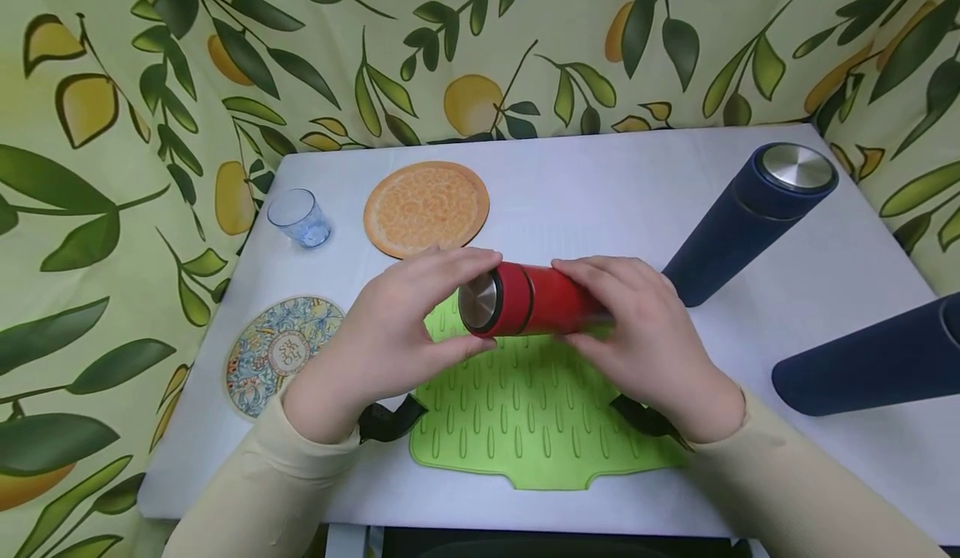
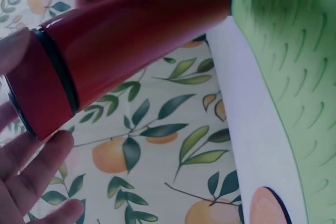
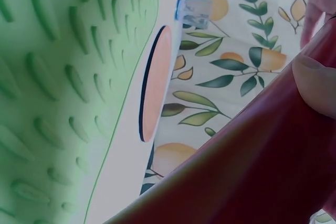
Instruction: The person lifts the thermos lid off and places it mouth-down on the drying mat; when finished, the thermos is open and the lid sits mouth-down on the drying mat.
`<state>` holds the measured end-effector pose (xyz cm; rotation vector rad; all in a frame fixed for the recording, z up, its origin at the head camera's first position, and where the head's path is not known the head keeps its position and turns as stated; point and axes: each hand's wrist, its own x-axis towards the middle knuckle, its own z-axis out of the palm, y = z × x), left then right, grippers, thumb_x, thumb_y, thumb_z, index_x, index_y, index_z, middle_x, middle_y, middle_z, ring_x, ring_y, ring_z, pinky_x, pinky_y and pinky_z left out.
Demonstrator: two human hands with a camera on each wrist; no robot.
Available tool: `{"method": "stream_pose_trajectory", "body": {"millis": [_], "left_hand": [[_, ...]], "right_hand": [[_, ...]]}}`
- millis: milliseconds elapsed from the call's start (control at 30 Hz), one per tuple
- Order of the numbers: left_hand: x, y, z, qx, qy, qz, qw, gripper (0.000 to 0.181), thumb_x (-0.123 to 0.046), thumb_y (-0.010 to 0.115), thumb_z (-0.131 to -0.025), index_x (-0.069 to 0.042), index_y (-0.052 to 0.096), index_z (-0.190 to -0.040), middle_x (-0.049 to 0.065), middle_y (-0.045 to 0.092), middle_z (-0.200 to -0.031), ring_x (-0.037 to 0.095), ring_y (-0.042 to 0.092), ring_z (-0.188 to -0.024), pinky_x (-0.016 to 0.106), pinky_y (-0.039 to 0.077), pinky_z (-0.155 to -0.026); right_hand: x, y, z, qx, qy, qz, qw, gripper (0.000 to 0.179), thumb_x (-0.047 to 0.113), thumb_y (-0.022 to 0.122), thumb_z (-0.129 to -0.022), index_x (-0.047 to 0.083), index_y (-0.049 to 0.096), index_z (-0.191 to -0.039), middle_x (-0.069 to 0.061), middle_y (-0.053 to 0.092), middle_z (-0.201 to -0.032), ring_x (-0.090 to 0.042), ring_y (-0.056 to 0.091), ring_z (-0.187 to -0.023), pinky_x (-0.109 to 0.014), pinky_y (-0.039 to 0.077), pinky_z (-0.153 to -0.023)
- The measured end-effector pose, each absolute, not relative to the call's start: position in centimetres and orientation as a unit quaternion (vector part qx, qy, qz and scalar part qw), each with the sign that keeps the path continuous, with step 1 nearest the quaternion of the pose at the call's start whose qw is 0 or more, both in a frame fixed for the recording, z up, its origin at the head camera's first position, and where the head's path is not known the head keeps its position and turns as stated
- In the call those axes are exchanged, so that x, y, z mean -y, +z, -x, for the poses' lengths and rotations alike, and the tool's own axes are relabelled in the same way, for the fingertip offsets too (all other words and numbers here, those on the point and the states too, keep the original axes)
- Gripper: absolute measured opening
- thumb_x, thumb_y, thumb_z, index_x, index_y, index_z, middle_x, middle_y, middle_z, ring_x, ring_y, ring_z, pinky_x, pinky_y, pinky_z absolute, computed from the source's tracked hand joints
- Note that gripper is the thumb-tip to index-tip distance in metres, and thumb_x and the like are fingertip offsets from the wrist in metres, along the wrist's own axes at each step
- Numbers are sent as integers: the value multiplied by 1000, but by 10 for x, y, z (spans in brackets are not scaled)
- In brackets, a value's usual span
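A red thermos (image 1: pixel 551 298) with a steel-topped cap is held tilted above a green mat (image 1: pixel 517 433), its cap end toward the left. My left hand (image 1: pixel 382 325) holds the cap end between thumb and fingers. Around the body, the right hand (image 1: pixel 648 333) keeps its grip, thumb on the near side. In the left wrist view the dark ring between cap and red body (image 2: pixel 136 40) shows, with some left fingers spread beside the cap. The right wrist view shows the thermos body (image 3: pixel 252 156) running diagonally, with a thumb lying on it; its bottom end is hidden in the head view.
Two dark blue thermoses (image 1: pixel 738 229) stand on the right of the white table (image 1: pixel 585 183). At the back left are a small blue glass (image 1: pixel 302 221) and a round orange-patterned trivet (image 1: pixel 426 206). A floral round coaster (image 1: pixel 262 346) lies left. Patterned cloth surrounds the table.
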<state>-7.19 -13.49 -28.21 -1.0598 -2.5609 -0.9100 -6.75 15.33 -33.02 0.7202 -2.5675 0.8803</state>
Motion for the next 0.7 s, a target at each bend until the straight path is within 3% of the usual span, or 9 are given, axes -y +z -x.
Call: {"method": "stream_pose_trajectory", "body": {"millis": [133, 300, 367, 433, 533, 700], "left_hand": [[133, -286, 71, 895, -288, 322, 116, 86, -39, 102, -78, -9, 66, -150, 5, 78, -126, 18, 73, -109, 43, 61, -98], [129, -291, 69, 925, -244, 270, 109, 96, -59, 93, -81, -11, 59, -156, 2, 75, -97, 18, 69, -84, 40, 59, -75], [129, -293, 69, 929, -242, 260, 101, 100, -63, 91, -81, -12, 56, -160, 4, 77, -104, 21, 72, -92, 43, 61, -80], [131, -294, 69, 919, -257, 281, 104, 103, -59, 95, -79, -12, 54, -161, 7, 76, -124, 24, 73, -111, 47, 62, -94], [136, -295, 71, 883, -295, 349, 109, 97, -42, 100, -79, -10, 55, -159, 12, 63, -155, 30, 62, -142, 54, 54, -116], [140, -297, 71, 828, -332, 438, 111, 67, -9, 95, -83, -7, 68, -145, 15, 63, -155, 31, 62, -143, 50, 54, -117]], "right_hand": [[-154, -333, 66, 901, 285, -264, 193, 76, 4, 102, -71, 13, 75, -142, -12, 78, -129, -38, 71, -117, -64, 55, -96], [-154, -336, 65, 903, 256, -273, 212, 72, 6, 100, -72, 13, 76, -140, -12, 78, -129, -38, 70, -117, -61, 53, -92], [-155, -337, 64, 903, 249, -275, 216, 72, 7, 100, -72, 12, 76, -139, -12, 78, -128, -39, 69, -118, -60, 53, -92], [-155, -337, 65, 902, 249, -277, 217, 72, 7, 101, -71, 12, 76, -139, -13, 78, -128, -39, 69, -118, -60, 53, -93], [-156, -339, 65, 898, 264, -279, 214, 73, 5, 101, -70, 12, 77, -139, -12, 78, -128, -38, 69, -117, -61, 54, -94], [-159, -341, 67, 890, 307, -284, 180, 78, 0, 102, -68, 12, 76, -140, -10, 79, -128, -34, 70, -118, -59, 55, -97]]}}
